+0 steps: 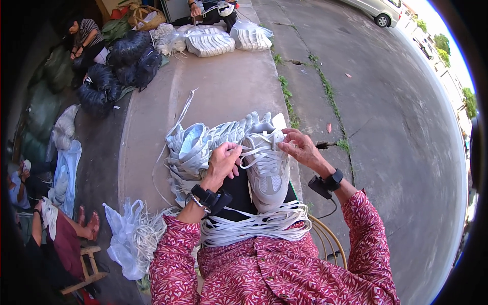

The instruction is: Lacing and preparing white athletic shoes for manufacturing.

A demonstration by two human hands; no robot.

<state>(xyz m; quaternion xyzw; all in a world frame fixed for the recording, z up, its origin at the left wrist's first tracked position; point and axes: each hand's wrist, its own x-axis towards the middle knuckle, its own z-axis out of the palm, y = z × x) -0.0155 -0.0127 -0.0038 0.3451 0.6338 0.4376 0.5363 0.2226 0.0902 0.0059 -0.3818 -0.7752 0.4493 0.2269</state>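
Note:
A light grey and white sneaker [269, 185] rests on my lap, toe toward me, with white laces looped across its tongue. Beside its left edge, my left hand [223, 161] is closed in a pinch on a loop of the shoelace [245, 152]. At the upper right of the shoe, my right hand [304, 150] has thumb and forefinger pressed together on a lace near the collar. A thick hank of loose white laces [256, 226] lies over my lap below the toe. Several grey-white sneakers [190, 147] are piled beyond my left hand.
A clear plastic bag [124, 241] and tangled white laces [150, 236] lie at my left. Black bags [99, 89] and wrapped white bundles [211, 40] stand farther off. Other people sit at the left, one by a wooden stool [87, 269]. A silver van [373, 10] is far right.

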